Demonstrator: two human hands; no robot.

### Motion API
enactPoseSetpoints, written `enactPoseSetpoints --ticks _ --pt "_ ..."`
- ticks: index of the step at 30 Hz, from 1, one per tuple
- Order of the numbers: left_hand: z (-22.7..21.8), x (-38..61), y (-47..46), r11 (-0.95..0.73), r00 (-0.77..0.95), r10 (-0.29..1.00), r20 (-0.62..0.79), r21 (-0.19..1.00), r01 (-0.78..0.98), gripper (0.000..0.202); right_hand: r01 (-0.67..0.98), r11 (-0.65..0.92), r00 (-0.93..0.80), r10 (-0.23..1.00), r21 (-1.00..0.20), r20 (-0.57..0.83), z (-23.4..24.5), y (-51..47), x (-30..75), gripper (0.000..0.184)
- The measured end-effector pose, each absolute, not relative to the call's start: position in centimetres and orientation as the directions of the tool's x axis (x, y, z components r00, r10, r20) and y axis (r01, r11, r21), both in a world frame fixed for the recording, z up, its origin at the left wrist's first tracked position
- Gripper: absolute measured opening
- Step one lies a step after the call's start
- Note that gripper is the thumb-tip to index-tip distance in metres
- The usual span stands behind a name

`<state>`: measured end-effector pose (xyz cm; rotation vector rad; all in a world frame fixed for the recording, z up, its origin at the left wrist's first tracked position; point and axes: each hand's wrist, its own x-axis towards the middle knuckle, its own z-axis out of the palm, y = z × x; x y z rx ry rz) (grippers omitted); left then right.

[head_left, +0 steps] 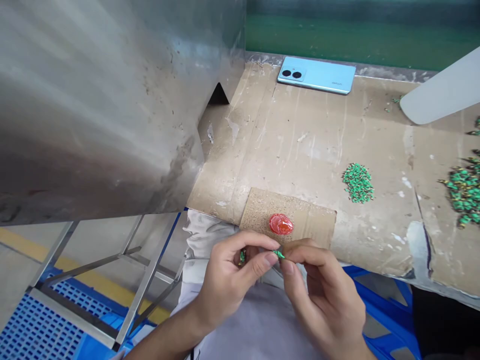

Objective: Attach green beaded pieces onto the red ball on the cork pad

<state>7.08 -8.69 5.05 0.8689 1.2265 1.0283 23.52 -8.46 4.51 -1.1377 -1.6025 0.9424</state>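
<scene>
In the head view, the person's left hand [230, 275] pinches a small green piece [278, 254] between thumb and forefinger. The right hand [328, 295] meets it from the right, its thumb and forefinger closed on the other end. The piece is held just off the near edge of the table [311, 130], above the person's lap. Another green piece [242, 257] shows in the curl of the left hand.

Just beyond the fingers, a shiny red oval lump [281, 224] sits on a cardboard sheet [318, 225] at the near edge of the table. Farther to the right lies a small heap of green bits [358, 183], and at the far right a larger pile of green and gold pieces [467, 195]. A light blue phone [318, 75] lies near the far edge, left of a white rounded object [442, 95]. A large metal panel [105, 110] fills the left, with a metal frame [146, 280] and a blue perforated platform [45, 325] below it.
</scene>
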Motion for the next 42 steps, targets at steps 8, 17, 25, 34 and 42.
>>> enactPoseSetpoints --ticks 8,17,25,34,42 --pt "5.1 7.0 -8.4 0.189 0.045 0.982 -0.185 0.969 -0.159 0.009 0.158 0.196 -0.117 0.977 -0.968 0.179 5.1 -8.6 24.9 0.015" --pt "5.2 7.1 -8.4 -0.041 0.051 0.998 0.040 0.999 0.024 0.007 0.143 0.054 -0.363 0.932 -0.988 -0.001 6.0 -6.6 26.5 0.012" --pt "4.9 7.1 -8.2 -0.187 0.117 0.976 0.185 0.982 0.010 0.006 0.149 -0.064 -0.379 0.918 -0.987 -0.116 6.4 -6.6 26.9 0.016" --pt "4.6 7.0 -8.4 -0.178 0.142 0.974 0.179 0.984 -0.020 0.006 0.193 -0.067 -0.459 0.876 -0.979 -0.150 6.8 -6.0 27.2 0.019" --pt "4.2 6.9 -8.5 -0.204 0.151 0.967 0.205 0.979 -0.021 0.007 0.265 0.007 -0.510 0.849 -0.964 -0.134 7.8 -6.0 27.7 0.017"
